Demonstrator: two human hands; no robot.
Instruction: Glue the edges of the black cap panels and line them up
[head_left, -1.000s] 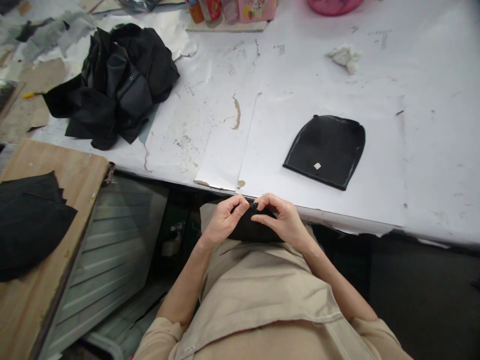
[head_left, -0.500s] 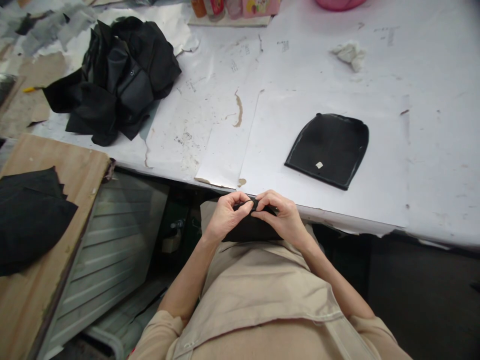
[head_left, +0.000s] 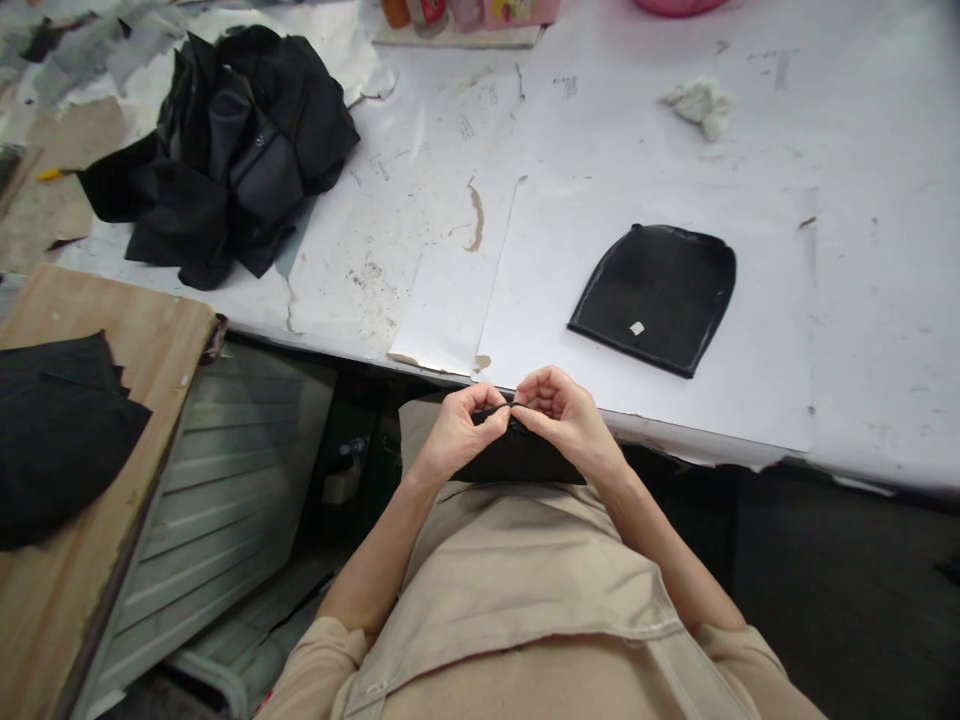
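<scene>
Close to my body, at the table's front edge, a black fabric piece [head_left: 517,459] hangs from my fingers over the beige apron. My left hand [head_left: 459,433] pinches its upper edge between thumb and fingers. Right beside it, my right hand [head_left: 566,418] grips the same edge, thumb tip near the left thumb, with the other fingers curled. The lower part of the piece rests against the apron. On the table ahead and to the right lies a flat black panel [head_left: 660,290] with rounded corners and a small white square mark [head_left: 637,328].
A heap of black material [head_left: 240,150] sits at the back left of the white-covered table [head_left: 420,200]. Black pieces [head_left: 67,430] lie on a wooden board [head_left: 161,310] at left. A crumpled white wad [head_left: 699,106], a pink basin [head_left: 679,5] and small bottles [head_left: 431,15] stand farther back.
My right hand has shifted slightly up and its fingers have lifted and curled, with the thumb now at the edge. More of the black piece shows below. My left hand stays nearly in place.
</scene>
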